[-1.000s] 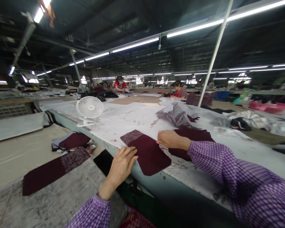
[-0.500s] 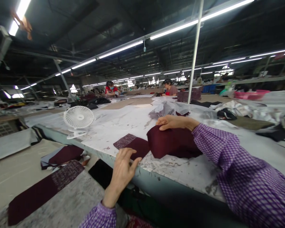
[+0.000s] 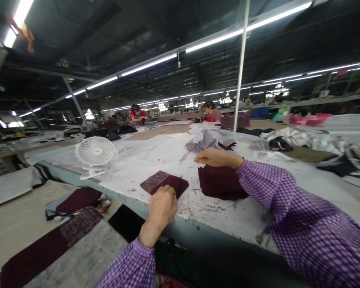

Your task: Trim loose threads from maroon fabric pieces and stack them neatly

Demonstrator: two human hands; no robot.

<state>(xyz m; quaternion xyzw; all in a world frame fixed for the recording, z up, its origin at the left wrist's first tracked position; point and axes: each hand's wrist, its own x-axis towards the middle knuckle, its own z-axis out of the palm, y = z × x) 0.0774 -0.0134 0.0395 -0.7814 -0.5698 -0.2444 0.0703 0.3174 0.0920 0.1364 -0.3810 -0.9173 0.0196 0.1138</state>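
My left hand (image 3: pixel 162 206) is closed at the near edge of a maroon fabric piece (image 3: pixel 180 186). That piece has a speckled end (image 3: pixel 158 180) and lies on the white-covered table, a bit of its edge lifted. Over a stack of maroon fabric (image 3: pixel 220 183) on the right hovers my right hand (image 3: pixel 217 157), its fingers stretched out to the left with nothing seen in them. The forearm and sleeve hide the stack's right side.
A white fan (image 3: pixel 95 152) stands near the table's left edge. Clear plastic (image 3: pixel 208 140) lies behind the stack. On a lower surface at left rests another maroon piece (image 3: pixel 39 250). A pole (image 3: pixel 241 68) rises behind. Two people work farther back; a pink basin (image 3: pixel 310 119) sits at right.
My left hand has gone from spread fingers to a closed grip on the fabric. My right hand has let go of the stack's raised corner, which now lies flatter. The view shifted slightly.
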